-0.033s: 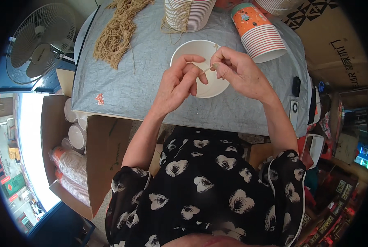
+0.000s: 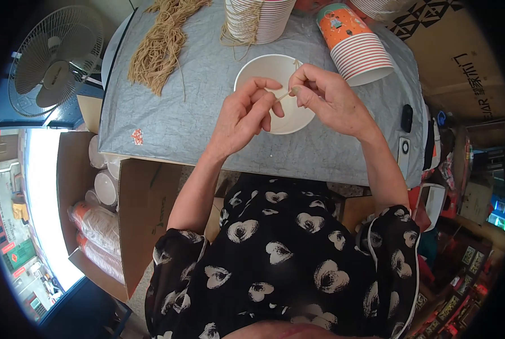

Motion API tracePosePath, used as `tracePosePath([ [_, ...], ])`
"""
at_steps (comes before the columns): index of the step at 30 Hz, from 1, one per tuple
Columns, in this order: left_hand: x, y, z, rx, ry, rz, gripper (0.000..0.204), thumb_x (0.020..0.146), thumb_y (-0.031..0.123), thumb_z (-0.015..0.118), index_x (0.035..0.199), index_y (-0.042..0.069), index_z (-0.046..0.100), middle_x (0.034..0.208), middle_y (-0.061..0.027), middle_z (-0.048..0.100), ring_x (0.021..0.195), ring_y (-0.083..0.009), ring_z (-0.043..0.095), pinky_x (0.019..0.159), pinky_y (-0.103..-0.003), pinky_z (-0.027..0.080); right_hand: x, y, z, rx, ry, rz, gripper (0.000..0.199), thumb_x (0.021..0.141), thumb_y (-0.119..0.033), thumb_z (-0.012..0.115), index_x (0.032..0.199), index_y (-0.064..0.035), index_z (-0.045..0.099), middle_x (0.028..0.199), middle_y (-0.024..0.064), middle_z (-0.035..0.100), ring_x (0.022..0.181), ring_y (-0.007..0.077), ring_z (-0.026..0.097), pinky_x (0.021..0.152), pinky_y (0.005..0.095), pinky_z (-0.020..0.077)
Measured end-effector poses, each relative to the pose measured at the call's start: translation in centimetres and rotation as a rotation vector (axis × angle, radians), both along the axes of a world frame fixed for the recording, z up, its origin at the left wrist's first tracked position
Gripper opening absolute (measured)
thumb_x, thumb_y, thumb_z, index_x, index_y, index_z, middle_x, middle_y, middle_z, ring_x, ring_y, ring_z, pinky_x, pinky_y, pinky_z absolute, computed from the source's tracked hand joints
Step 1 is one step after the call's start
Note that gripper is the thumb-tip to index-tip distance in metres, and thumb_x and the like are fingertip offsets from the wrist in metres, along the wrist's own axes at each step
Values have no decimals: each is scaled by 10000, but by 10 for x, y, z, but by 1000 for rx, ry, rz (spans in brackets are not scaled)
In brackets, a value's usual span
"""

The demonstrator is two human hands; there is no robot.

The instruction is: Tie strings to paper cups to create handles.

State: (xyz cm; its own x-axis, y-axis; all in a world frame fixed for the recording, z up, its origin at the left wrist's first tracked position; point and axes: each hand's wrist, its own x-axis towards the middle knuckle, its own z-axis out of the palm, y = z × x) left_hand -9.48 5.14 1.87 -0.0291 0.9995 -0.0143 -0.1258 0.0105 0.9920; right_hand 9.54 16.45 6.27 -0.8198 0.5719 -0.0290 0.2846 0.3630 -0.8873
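A short piece of tan string stretches between my two hands over a white paper bowl. My left hand pinches one end between thumb and a finger, with its forefinger raised. At the other end, my right hand holds the string between thumb and forefinger. A bit of string stands up above the right forefinger. The bowl is on the grey-covered table, its mouth facing up and partly hidden by my hands.
A loose bundle of tan strings lies at the far left. Behind the bowl stands a bowl stack with strings draped over it. An orange bowl stack lies tilted at the far right. A carton with wrapped bowls stands left of my lap.
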Motion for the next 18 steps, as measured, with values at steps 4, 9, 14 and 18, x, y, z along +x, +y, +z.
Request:
tracePosePath([
  [4,-2,1,-5,-73,-18,-50,220,1048,212,542,1037,16,642,796,-12,659,633,-54,572,548,-199,439,3,3,-4,42,68,35,52,986,-72,563,971,-24,548,864,-27,515,780,53,484,696,225,438],
  [9,-1,-2,-3,-142,-11,-21,242,1020,264,620,1004,34,691,801,21,650,661,-37,557,582,-192,426,7,6,-6,72,69,62,72,981,-90,573,959,-27,545,855,-28,511,774,58,471,703,233,434],
  [14,4,-2,-11,-94,-28,26,194,994,221,664,1015,32,702,800,32,648,665,-26,556,579,-187,425,8,4,-20,16,187,-43,115,954,-115,602,928,-8,569,757,9,579,702,92,541,651,277,469],
  [18,15,-3,-13,-78,10,148,153,971,166,696,1025,24,713,813,23,662,601,-21,544,529,-181,416,5,4,-24,-69,232,-72,99,981,-103,617,957,-11,590,827,-20,586,694,30,520,623,194,454],
])
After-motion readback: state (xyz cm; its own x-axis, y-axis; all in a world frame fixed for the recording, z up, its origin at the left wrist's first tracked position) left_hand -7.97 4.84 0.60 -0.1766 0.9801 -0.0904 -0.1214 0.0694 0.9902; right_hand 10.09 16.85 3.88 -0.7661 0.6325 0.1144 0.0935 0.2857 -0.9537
